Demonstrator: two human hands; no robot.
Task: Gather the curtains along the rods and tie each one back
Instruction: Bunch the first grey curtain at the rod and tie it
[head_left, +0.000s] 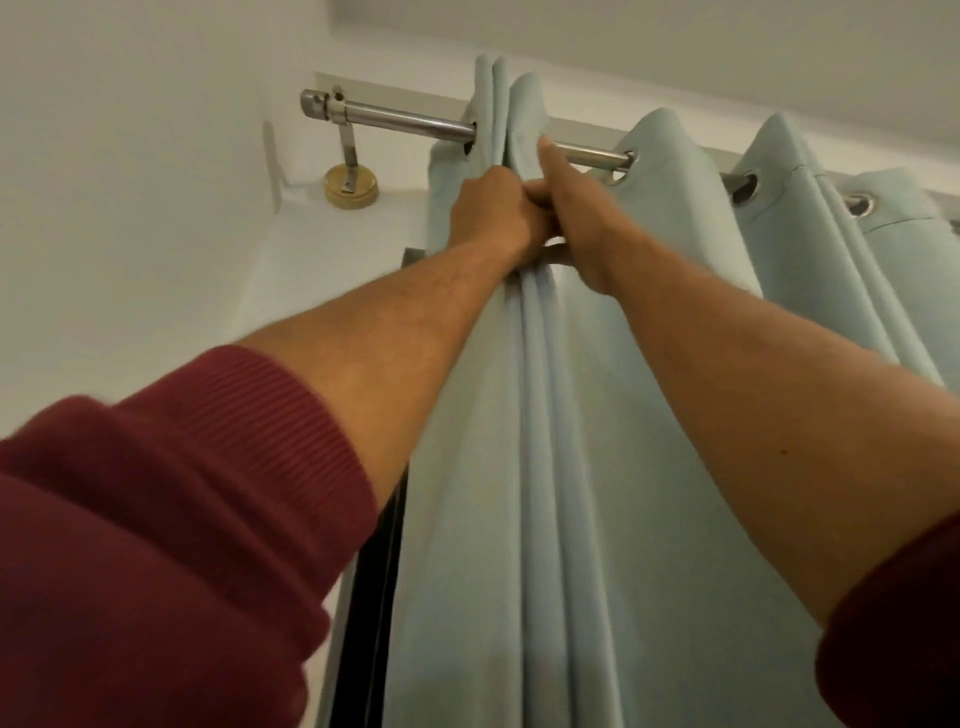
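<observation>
Curtain (571, 415), pale blue-green w/ metal eyelets, hangs from steel rod (415, 122) running from upper left of frame toward right edge; rod's long axis slopes down to the right, its capped end and brass wall bracket (350, 187) at upper left; cloth's own long axis runs from rod down to bottom centre of frame.

Left hand (493, 218) sits at frame centre-top, just below rod, fingers curled tight round a bunch of already-packed pleats; right hand (576, 223) touches it on the right, thumb raised toward rod, other fingers curled into fabric, tho exactly what they pinch is hidden behind the hand; both arms reach up from bottom corners, dark red sleeves (182, 493) pushed back.

Key relation: gathered folds lie at and left of the hands, toward bracket; loose folds w/ eyelets (621, 166) still spread along rod lie to the right, upper right of frame; so right hand is the nearer one to ungathered part, left hand the nearer to the stack. Judgement: next pull probably runs along rod, right to left, dragging eyelets toward the bunch while left hand keeps it pinned; risk is an eyelet snagging on rod if cloth is tugged down rather than sideways.

Tie-back not visible; tying not yet begun, approx. early in task. No containers in view; dark window frame edge (374, 597) lower centre-left, beside curtain.
</observation>
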